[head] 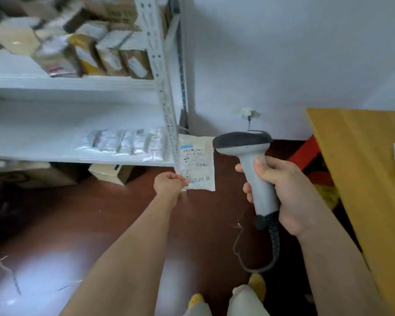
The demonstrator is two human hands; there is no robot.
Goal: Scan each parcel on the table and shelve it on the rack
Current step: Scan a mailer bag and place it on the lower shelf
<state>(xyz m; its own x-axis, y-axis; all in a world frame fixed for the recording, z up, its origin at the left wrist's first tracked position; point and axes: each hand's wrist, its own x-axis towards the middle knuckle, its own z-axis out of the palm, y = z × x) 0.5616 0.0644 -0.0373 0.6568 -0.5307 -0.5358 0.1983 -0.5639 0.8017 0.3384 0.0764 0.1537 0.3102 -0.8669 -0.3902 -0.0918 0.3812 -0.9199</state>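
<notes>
Below me lies a dark red-brown floor, glossy, with thin wire scraps scattered on it. A white wall stands ahead, carrying a socket with a plug inserted. A red stool stands partly under the tabletop's edge. My yellow slippers show at the bottom edge.

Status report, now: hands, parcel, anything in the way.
Left hand pinches white bag parcel by its lower corner, held up beside the rack. Right hand grips scanner. Nothing between parcel and rack.
</notes>
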